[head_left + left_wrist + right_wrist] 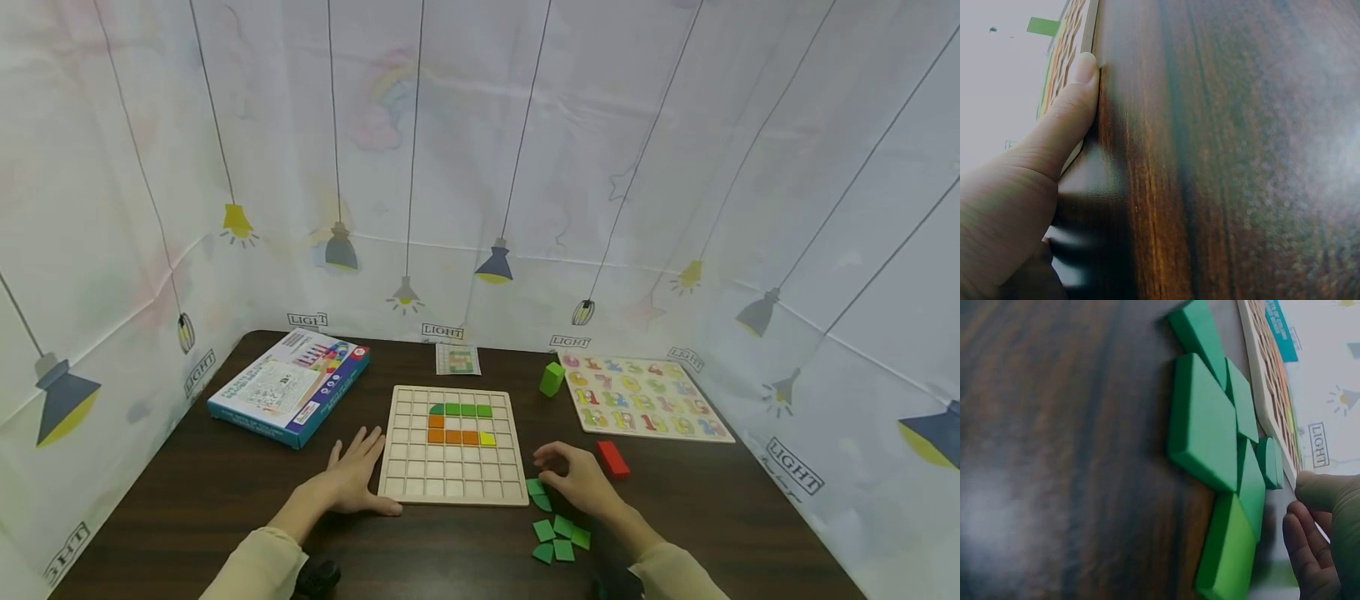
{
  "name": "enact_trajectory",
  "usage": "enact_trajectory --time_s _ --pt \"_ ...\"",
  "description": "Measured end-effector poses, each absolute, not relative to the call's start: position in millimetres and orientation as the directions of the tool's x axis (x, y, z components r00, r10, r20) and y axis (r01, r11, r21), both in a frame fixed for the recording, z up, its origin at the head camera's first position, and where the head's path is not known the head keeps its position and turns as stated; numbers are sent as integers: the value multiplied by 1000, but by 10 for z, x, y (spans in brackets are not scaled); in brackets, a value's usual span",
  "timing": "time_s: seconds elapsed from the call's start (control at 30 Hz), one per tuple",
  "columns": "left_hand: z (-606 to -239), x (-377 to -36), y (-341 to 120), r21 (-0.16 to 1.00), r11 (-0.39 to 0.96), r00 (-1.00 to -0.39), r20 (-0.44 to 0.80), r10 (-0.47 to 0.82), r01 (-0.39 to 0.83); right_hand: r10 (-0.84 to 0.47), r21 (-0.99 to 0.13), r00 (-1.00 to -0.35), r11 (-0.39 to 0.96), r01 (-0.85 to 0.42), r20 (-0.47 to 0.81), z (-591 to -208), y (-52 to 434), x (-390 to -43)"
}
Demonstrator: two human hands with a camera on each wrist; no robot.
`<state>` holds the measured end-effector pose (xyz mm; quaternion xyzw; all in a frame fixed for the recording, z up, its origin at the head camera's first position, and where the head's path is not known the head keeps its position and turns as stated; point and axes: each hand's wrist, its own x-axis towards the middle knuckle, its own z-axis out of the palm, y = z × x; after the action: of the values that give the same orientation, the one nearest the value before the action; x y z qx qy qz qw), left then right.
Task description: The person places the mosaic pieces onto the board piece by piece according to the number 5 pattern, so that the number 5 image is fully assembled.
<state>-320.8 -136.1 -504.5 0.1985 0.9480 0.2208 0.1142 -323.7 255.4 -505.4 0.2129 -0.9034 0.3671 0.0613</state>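
A wooden grid board (453, 492) lies on the table, with a row of green tiles (468, 410), several orange tiles (453, 437) and one yellow tile (487, 438) in its squares. My left hand (352, 477) rests at the board's left edge, fingers spread; its thumb (1075, 103) touches the near corner. Just off the board's right edge hovers my right hand (577, 479), fingers loosely bent, with no piece visible between thumb and fingertips. Close below it lie two green pieces (542, 502), one with a rounded side. Nearer me is a cluster of loose green tiles (1204, 422).
A blue-edged box (288, 387) stands at the back left. A small pattern card (458, 360) lies behind the board. To the right are a green block stack (552, 379), a red block (613, 459) and a number puzzle board (645, 396). A printed curtain (465, 167) surrounds the table.
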Motion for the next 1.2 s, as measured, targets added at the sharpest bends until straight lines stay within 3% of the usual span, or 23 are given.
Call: enact_trajectory --time_s 0.27,0.93,1.2 --pt "-5020 -3206 -1353 454 829 -898 -127 422 325 -351 -644 -917 660 -387 191 -5041 2589 -3178" --pt "-5020 -3205 -1353 462 823 -897 -120 426 329 -480 -678 -867 594 -432 132 -5069 2692 -3169" --pt "-5030 -3210 -1354 463 822 -896 -119 427 331 -449 -674 -874 589 -445 184 -5112 2686 -3184"
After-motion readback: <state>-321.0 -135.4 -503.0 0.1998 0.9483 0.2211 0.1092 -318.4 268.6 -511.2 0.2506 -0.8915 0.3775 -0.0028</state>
